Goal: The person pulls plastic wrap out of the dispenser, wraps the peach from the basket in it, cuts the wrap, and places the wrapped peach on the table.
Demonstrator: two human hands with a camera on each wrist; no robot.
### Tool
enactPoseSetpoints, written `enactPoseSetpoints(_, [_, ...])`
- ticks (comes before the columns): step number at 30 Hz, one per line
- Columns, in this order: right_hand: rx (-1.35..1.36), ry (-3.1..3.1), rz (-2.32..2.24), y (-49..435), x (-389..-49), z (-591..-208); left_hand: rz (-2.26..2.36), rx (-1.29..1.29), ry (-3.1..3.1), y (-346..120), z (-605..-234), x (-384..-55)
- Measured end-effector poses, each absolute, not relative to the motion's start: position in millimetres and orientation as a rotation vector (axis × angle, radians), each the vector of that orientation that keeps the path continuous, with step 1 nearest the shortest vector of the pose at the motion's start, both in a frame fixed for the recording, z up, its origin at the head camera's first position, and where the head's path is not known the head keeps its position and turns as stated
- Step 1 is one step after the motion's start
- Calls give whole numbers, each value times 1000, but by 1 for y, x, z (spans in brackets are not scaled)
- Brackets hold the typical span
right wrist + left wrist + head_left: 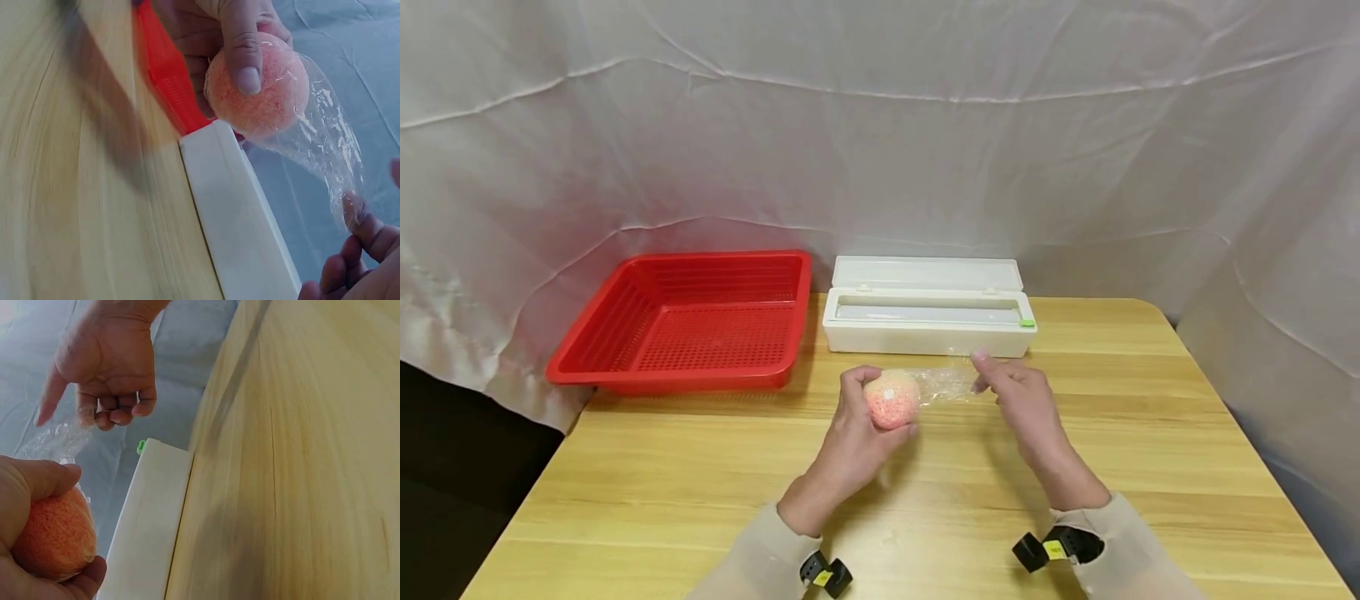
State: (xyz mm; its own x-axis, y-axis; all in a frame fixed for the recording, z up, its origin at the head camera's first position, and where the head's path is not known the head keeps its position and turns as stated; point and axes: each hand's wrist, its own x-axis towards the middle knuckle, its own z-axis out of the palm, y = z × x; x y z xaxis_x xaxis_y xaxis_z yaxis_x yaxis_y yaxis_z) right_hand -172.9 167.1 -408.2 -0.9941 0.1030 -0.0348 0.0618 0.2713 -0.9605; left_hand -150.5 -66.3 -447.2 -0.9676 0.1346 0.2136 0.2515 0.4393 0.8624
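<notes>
My left hand (pixel 850 442) grips a round, speckled pink-and-yellow fruit (pixel 892 408), thumb on one side and fingers on the other. Clear cling film (pixel 328 134) covers it, and a loose tail stretches toward my right hand (pixel 1024 408). That tail reaches the right fingertips (pixel 354 209), where one finger touches the film while the thumb stands apart. The right hand's other fingers curl loosely, as the left wrist view shows. Both hands are above the table, in front of a white cling film dispenser (pixel 925 340) with its lid raised. A white roll (pixel 925 314) lies inside.
A red perforated basket (pixel 673 375) stands at the back left, beside the dispenser. The dispenser carries a green slider (pixel 1027 322) at its right end. Beneath everything is a wooden table (pixel 1150 417), with a pale curtain (pixel 925 167) hanging behind.
</notes>
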Motion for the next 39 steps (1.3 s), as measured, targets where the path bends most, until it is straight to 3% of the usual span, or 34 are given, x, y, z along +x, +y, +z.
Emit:
enactPoseSetpoints(9, [-247,-2143,2092,161,-177,-407,-1399,-477,-2576,-68,-453,-147])
enactPoseSetpoints(20, [-128,-2252,1944,153,-173,-408,-1805,-301,-2596,-71,-443,-149])
enactPoseSetpoints(39, [-108,-2434,1865,143,-174,-411,-2144,-410,-2495,-72,-439,-145])
